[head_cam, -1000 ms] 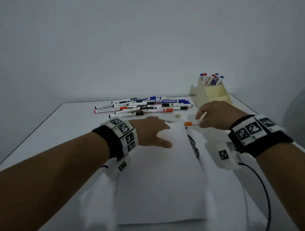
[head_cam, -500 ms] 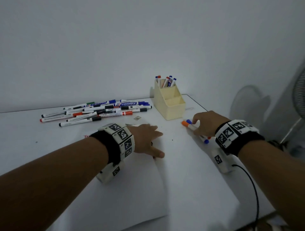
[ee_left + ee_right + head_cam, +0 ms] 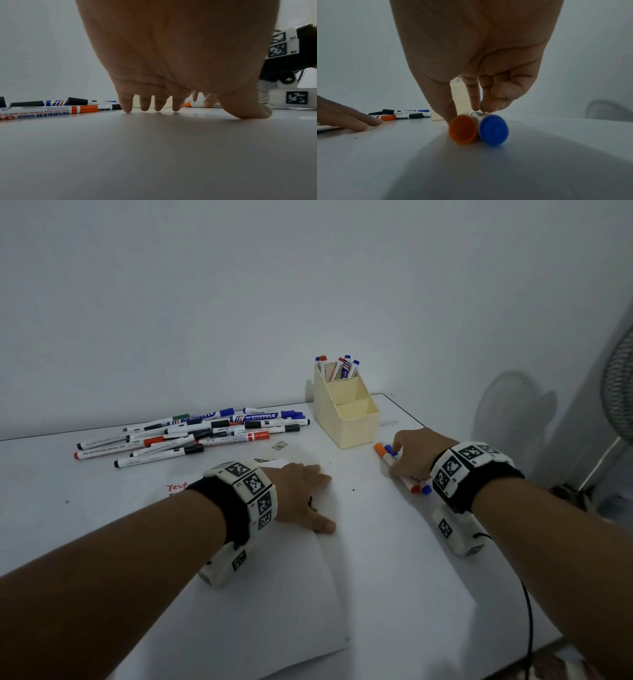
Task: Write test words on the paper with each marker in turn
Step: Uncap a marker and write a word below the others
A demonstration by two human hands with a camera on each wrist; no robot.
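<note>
Now set down beside a blue marker (image 3: 407, 470), the orange marker (image 3: 397, 469) carried a second ago; right hand (image 3: 412, 455) over both, fingertips touching, grip unclear. Long axes run along the hand. Left hand (image 3: 301, 494) flat on paper (image 3: 274, 594); untested markers (image 3: 191, 436) beyond it.

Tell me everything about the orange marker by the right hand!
The orange marker lies flat on the white table, side by side with a blue marker, touching it. It has a white barrel, an orange cap and an orange end. The right hand rests its fingertips on both markers.
</note>
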